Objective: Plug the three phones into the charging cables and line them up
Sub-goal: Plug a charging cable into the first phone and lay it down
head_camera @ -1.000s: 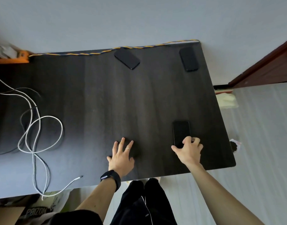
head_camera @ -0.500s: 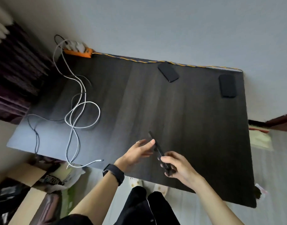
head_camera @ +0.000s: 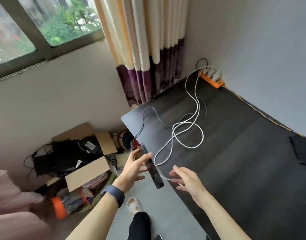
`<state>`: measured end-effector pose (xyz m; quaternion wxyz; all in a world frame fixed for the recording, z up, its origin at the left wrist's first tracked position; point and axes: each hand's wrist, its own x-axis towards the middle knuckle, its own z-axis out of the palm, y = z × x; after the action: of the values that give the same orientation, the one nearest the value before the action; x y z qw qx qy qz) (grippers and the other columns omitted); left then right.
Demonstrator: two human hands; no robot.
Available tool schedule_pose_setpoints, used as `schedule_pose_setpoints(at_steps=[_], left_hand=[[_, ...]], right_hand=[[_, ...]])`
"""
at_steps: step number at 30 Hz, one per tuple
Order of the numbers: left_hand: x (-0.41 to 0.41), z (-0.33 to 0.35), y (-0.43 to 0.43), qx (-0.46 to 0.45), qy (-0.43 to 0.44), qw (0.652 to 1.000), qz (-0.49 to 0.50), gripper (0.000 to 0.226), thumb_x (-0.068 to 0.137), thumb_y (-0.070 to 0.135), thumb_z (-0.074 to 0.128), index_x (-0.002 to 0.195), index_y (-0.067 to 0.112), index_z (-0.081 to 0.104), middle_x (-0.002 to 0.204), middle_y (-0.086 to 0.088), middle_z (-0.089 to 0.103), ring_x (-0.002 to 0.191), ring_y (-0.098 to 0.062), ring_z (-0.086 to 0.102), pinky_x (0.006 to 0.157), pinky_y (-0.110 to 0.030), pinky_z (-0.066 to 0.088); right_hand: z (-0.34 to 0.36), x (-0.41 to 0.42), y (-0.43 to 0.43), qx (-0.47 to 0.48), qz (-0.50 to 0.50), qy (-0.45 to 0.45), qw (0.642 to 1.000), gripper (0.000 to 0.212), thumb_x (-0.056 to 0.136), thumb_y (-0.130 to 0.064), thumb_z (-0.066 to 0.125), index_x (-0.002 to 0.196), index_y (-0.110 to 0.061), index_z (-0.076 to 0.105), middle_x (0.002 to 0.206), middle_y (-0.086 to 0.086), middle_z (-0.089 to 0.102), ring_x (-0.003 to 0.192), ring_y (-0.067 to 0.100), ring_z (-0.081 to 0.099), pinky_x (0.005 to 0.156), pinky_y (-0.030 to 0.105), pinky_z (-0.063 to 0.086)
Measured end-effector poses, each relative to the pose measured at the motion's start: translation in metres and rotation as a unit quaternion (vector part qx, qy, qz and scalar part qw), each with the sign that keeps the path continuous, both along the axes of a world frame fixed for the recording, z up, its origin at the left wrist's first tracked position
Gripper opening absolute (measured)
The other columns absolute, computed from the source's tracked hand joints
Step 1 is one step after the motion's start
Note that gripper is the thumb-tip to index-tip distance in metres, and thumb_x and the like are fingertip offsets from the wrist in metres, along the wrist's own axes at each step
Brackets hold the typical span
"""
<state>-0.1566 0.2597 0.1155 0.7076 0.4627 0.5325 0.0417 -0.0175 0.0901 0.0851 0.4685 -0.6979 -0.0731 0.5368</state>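
Dark wood-grain is covering the table (head_camera: 235, 153), and across its near-left part white charging cables (head_camera: 188, 129) are lying in loose overlapping loops, with a thinner dark cable (head_camera: 142, 123) trailing beside them toward the table's corner; how many white strands there are I cannot tell, since they are crossing each other. All of them are running back to an orange power strip (head_camera: 212, 80) sitting at the far corner against the wall. The left hand (head_camera: 133, 168) is gripping a black phone (head_camera: 151, 166) edge-on, thumb and fingers closed around its upper half, holding it in the air just off the table's near edge. The right hand (head_camera: 187, 181) is hovering beside it with fingers spread and holding nothing, just next to the white cable end (head_camera: 166, 178) that is lying close to the phone's lower end. Only two phones are showing: the held one and a second phone (head_camera: 303, 151) lying flat near the right border, well apart from the cables. Below the table, an open cardboard box (head_camera: 90, 163) of dark clutter is crowding the floor, beneath a purple-hemmed curtain (head_camera: 145, 75).
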Motion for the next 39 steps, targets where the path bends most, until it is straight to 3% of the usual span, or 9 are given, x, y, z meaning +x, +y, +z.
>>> schedule_pose_setpoints(at_steps=[7,11,15,19,21,24,26,32,39], left_hand=[[-0.065,0.002,0.152,-0.027,-0.039,0.993,0.11,0.065,0.08,0.048,0.074,0.136,0.037,0.043,0.115,-0.009,0.064,0.101,-0.028,0.068,0.09,-0.052,0.055],[-0.074,0.007,0.223,-0.052,-0.061,0.984,0.156,0.061,0.082,0.046,0.073,0.135,0.032,0.048,0.119,-0.012,0.063,0.103,-0.03,0.067,0.081,-0.05,0.059],[-0.073,0.0,0.267,-0.104,-0.089,0.97,0.203,0.026,0.086,0.042,0.068,0.108,0.034,0.057,0.118,-0.015,0.06,0.106,-0.03,0.062,0.083,-0.049,0.056],[-0.074,-0.027,0.297,-0.158,-0.105,0.954,0.233,0.031,0.085,0.041,0.069,0.107,0.019,0.062,0.117,-0.015,0.062,0.109,-0.031,0.063,0.094,-0.055,0.053],[-0.073,-0.039,0.312,-0.171,-0.093,0.951,0.24,0.04,0.083,0.042,0.07,0.11,0.014,0.062,0.116,-0.015,0.062,0.107,-0.031,0.063,0.096,-0.056,0.052],[-0.073,-0.049,0.332,-0.192,-0.08,0.946,0.249,0.041,0.082,0.044,0.07,0.106,0.012,0.06,0.104,-0.011,0.061,0.098,-0.03,0.063,0.083,-0.051,0.056],[-0.074,-0.057,0.341,-0.215,-0.068,0.942,0.249,0.045,0.08,0.044,0.071,0.105,0.009,0.059,0.098,-0.011,0.061,0.097,-0.031,0.064,0.074,-0.046,0.057],[-0.067,-0.082,0.366,-0.295,-0.072,0.922,0.241,0.059,0.067,0.047,0.08,0.103,0.005,0.062,0.106,-0.019,0.059,0.09,-0.038,0.066,0.083,-0.052,0.057],[-0.018,-0.079,0.392,-0.368,-0.159,0.904,0.152,0.065,0.068,0.047,0.081,0.111,0.003,0.058,0.102,-0.016,0.06,0.091,-0.034,0.062,0.091,-0.046,0.051]], right_hand=[[-0.03,-0.024,0.135,-0.074,0.04,-0.087,0.993,0.02,0.094,-0.031,0.063,0.09,-0.013,0.071,0.096,0.008,0.074,0.076,0.014,0.068,0.06,0.027,0.047],[-0.042,-0.038,0.2,-0.108,0.156,-0.216,0.958,0.014,0.093,-0.035,0.06,0.098,-0.024,0.067,0.1,-0.005,0.072,0.094,0.015,0.068,0.083,0.034,0.053],[-0.061,-0.058,0.264,-0.104,0.416,-0.456,0.78,0.039,0.099,-0.03,0.049,0.137,-0.019,0.048,0.145,-0.002,0.049,0.125,0.021,0.05,0.095,0.035,0.047],[-0.086,-0.059,0.316,-0.175,0.578,-0.5,0.621,0.069,0.097,-0.01,0.049,0.157,-0.015,0.015,0.168,0.006,0.002,0.126,0.033,0.049,0.084,0.039,0.048],[-0.097,-0.054,0.337,-0.21,0.613,-0.517,0.559,0.069,0.096,-0.007,0.048,0.157,-0.01,0.014,0.162,0.015,0.022,0.122,0.035,0.052,0.086,0.039,0.047],[-0.102,-0.045,0.36,-0.213,0.651,-0.516,0.515,0.042,0.097,-0.007,0.048,0.139,-0.009,0.047,0.136,0.012,0.049,0.12,0.032,0.052,0.086,0.037,0.046],[-0.1,-0.041,0.369,-0.19,0.611,-0.504,0.58,0.029,0.099,-0.015,0.049,0.127,-0.015,0.054,0.127,0.007,0.053,0.117,0.028,0.053,0.083,0.038,0.048],[-0.072,-0.02,0.375,-0.099,0.24,-0.302,0.917,0.017,0.101,-0.03,0.047,0.096,-0.027,0.063,0.095,-0.008,0.061,0.084,0.009,0.059,0.075,0.027,0.047],[-0.034,-0.018,0.368,-0.021,0.015,-0.216,0.976,0.017,0.099,-0.019,0.058,0.095,-0.031,0.07,0.086,-0.007,0.069,0.072,0.012,0.056,0.069,0.019,0.047]])
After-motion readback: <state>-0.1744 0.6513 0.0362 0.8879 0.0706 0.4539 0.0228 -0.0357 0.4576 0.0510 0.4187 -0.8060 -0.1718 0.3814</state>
